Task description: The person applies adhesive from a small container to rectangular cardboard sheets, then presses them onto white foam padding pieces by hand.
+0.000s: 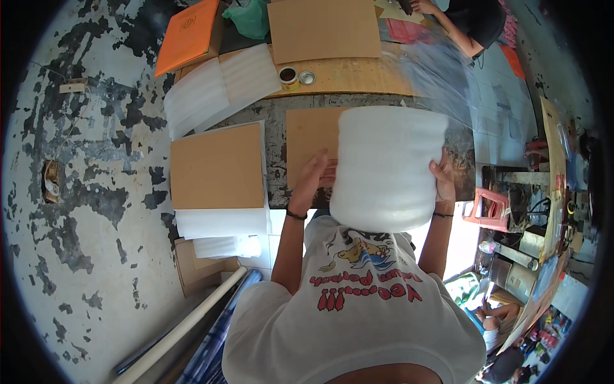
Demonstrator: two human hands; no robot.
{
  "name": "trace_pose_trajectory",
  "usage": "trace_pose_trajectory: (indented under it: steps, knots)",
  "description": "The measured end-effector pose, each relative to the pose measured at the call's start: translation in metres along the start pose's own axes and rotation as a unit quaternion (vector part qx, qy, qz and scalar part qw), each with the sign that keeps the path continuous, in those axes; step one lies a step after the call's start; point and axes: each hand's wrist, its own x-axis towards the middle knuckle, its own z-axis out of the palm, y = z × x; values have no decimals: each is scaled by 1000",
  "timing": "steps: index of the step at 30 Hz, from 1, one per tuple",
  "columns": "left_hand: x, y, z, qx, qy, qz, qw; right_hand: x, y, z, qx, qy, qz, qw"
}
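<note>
A bulky white foam-wrapped bundle [389, 168] with rounded edges stands between my two hands at the near edge of the table. My left hand [314, 178] presses its left side, the fingertips hidden behind the foam. At the right side my right hand [443, 176] grips it, thumb on the near face and the other fingers partly out of sight. What lies inside the foam cannot be seen. Partly covered by the bundle, a flat brown cardboard sheet [310, 131] lies on the dark, worn tabletop [276, 153].
Left of me, a cardboard panel [217, 168] rests on white foam sheets [220, 222]. Farther back are an open can [288, 78], its lid [307, 78], a large cardboard piece [324, 31] and an orange box [187, 35]. A co-worker's arm [457, 33] shows beyond. A red stool [489, 210] stands right.
</note>
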Motion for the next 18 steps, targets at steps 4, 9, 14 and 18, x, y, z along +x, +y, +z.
trace_pose_trajectory:
  steps: [4, 9, 14, 18]
  knots:
    - [1, 5, -26, 63, 47, 92, 993, 23, -3, 27, -36, 12, 61, 997]
    - [34, 13, -53, 313, 201, 221, 902, 54, 59, 24, -198, 64, 48, 977]
    - [68, 5, -55, 474, 315, 326, 755, 68, 73, 46, -301, 78, -31, 950]
    - [76, 0, -50, 508, 329, 321, 729, 67, 95, 42, -420, 71, -110, 898]
